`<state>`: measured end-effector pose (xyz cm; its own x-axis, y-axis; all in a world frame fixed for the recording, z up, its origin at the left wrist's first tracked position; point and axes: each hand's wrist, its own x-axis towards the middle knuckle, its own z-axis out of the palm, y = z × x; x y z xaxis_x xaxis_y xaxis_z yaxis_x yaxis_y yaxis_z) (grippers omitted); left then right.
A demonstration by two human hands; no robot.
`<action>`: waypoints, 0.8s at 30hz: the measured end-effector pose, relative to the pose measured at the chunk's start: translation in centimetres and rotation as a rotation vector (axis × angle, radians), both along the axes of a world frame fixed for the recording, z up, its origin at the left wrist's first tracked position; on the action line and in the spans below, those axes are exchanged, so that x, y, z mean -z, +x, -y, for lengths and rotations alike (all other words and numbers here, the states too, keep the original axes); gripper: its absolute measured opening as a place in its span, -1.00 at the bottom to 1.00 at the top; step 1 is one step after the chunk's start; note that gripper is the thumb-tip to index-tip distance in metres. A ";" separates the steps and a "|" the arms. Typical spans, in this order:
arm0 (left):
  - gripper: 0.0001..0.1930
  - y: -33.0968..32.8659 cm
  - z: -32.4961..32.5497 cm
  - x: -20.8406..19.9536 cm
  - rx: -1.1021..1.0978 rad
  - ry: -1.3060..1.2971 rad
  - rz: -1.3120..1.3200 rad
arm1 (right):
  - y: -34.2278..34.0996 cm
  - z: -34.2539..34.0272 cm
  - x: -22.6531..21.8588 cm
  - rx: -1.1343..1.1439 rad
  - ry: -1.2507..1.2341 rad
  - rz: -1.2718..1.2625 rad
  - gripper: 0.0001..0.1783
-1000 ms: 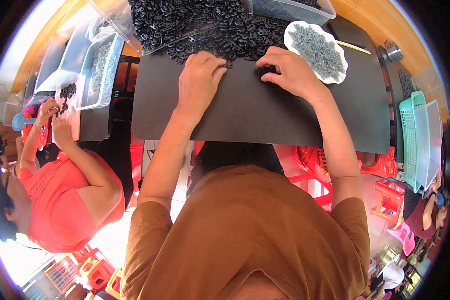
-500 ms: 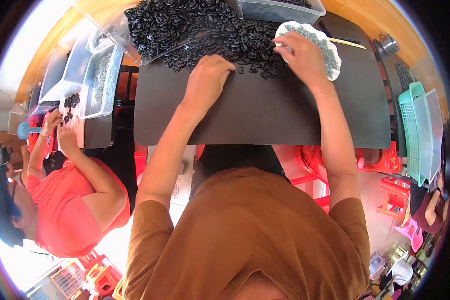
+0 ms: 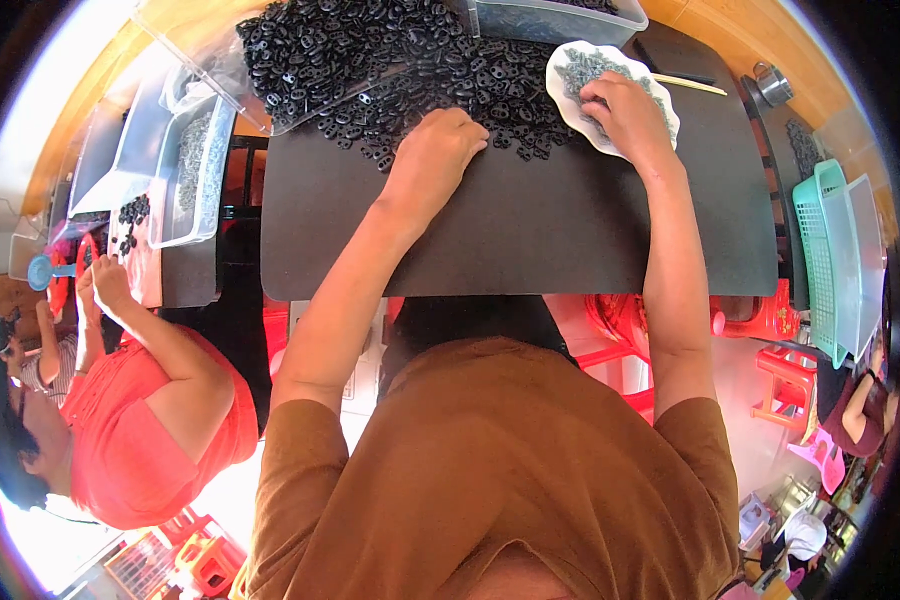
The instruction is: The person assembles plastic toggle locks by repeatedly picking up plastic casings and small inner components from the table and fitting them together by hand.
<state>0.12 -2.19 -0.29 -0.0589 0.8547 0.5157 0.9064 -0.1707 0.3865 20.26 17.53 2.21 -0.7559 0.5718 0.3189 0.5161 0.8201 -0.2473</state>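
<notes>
A wide heap of small black plastic pieces with two holes each [image 3: 370, 75] covers the far part of the dark table [image 3: 530, 240]. At the heap's near edge is my left hand [image 3: 432, 165], fingers curled and pressed together at the tips; whatever they hold is too small or hidden to name. My right hand [image 3: 630, 118] reaches over a white wavy-rimmed dish [image 3: 558, 84], its bent fingertips drawn together among the small grey translucent pieces [image 3: 585, 68] there. I cannot make out what is between them.
Chopsticks [image 3: 690, 83] lie beside the dish. A clear plastic bin [image 3: 560, 25] stands behind the heap, another [image 3: 185, 225] at left. A co-worker in red [image 3: 160, 420] sits at left. Right of the table are a metal cup [image 3: 772, 85] and a green basket [image 3: 820, 260].
My right hand has moved from the dish's left rim into the grey pieces. My left hand has shifted slightly right, and the black piece that lay in front of its fingertips no longer shows.
</notes>
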 end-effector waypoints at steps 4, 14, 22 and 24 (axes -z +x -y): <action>-0.88 -0.5 -0.2 0.5 -0.006 0.102 0.045 | -0.4 0.4 -0.3 0.036 0.012 0.028 -0.91; -0.88 -1.4 0.2 -0.5 0.103 -0.074 1.158 | -0.3 0.2 -0.5 0.016 -0.010 -0.115 -0.92; -0.86 -1.6 0.4 -0.7 0.272 -0.111 1.568 | -0.8 0.4 -0.1 0.009 0.029 -0.226 -0.95; -0.87 -1.5 0.4 -0.7 0.295 -0.118 1.617 | -1.0 0.2 0.0 0.009 0.006 -0.227 -0.94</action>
